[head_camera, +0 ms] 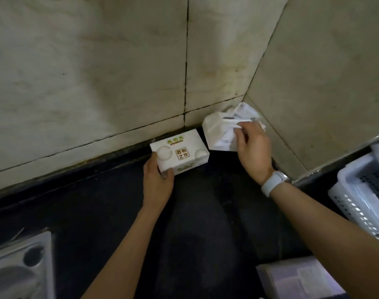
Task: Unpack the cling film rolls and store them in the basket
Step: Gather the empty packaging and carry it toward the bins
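black countertop [206, 223] | beige tiled wall [98, 72] – dark grout | steel sink [18, 266] – lower left corner

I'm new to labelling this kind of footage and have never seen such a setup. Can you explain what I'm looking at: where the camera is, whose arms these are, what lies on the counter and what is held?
There is no machine here. The one picture comes from a wide-angle camera on a person's head, looking down at their own arms over a dark counter in a tiled corner. The left hand grips the near left corner of a white printed box standing on the counter. The right hand, with a pale watch on its wrist, pinches a crumpled white plastic package in the corner. At the right edge is a white slotted basket; at the lower left, part of a metal sink; at the bottom, a blurred pale box.
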The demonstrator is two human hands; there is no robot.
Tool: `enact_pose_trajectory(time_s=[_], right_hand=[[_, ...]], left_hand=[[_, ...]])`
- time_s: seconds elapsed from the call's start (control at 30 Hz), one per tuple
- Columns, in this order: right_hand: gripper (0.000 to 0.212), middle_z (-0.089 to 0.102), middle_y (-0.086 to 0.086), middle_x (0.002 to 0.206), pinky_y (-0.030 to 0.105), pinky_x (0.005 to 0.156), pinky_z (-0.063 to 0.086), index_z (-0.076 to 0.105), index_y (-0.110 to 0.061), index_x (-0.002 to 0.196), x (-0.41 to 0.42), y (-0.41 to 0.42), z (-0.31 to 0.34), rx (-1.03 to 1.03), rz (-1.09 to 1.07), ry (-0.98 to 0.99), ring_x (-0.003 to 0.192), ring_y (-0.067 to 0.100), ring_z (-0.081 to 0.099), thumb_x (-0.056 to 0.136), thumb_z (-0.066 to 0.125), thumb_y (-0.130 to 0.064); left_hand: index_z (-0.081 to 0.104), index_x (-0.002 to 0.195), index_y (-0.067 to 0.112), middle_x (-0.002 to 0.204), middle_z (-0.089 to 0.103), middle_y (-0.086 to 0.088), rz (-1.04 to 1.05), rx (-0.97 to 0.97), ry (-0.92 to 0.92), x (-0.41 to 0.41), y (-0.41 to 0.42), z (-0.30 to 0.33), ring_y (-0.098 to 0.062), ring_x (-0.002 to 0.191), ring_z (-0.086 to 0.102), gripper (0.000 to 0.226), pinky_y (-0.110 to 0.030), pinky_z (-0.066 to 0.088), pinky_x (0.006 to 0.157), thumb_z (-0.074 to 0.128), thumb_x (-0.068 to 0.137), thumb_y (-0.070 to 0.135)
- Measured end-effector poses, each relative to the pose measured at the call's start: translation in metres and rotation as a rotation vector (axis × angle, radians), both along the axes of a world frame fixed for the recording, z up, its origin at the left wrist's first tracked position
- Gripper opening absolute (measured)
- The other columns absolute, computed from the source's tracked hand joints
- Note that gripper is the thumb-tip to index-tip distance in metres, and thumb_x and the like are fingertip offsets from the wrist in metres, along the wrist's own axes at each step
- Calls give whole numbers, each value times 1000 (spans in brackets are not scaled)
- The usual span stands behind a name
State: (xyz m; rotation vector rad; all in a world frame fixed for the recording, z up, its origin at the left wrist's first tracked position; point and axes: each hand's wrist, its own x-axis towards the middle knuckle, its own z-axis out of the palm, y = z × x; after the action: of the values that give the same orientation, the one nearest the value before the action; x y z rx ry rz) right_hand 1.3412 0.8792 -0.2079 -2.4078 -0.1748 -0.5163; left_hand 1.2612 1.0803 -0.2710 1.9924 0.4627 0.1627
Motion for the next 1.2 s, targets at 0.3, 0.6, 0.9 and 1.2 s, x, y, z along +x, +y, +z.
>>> enact_pose_trajectory(time_s=[0.3,0.6,0.9,1.2], right_hand=[[33,57,15,118,41,79,51,53,-12,122,-36,83,3,-232,324,226,103,31,57,92,46,-23],[49,33,11,146,26,108,25,23,-11,141,-17,57,-13,362,20,479,134,24,30,96,32,-29],[49,28,6,151,9,99,15,17,-17,143,-23,56,-26,426,175,655,136,16,26,97,30,-29],[32,50,1,110,21,84,41,50,-12,118,-195,-92,-1,174,-21,274,100,13,53,86,48,-14]], left_hand=[[29,142,21,148,33,-1,110,-66,-106,-10,7,17,0,121,31,45,-18,27,99,36,97,27],[9,146,29,157,14,3,-60,-180,1,-11,-5,17,-8,140,16,57,-28,17,114,30,95,44],[-2,146,20,158,1,-3,-30,-60,118,-8,-5,24,-18,144,5,61,-33,8,116,29,97,38],[38,134,16,142,38,-6,-498,168,-80,-103,-103,37,-18,132,32,52,-35,27,108,56,87,28]])
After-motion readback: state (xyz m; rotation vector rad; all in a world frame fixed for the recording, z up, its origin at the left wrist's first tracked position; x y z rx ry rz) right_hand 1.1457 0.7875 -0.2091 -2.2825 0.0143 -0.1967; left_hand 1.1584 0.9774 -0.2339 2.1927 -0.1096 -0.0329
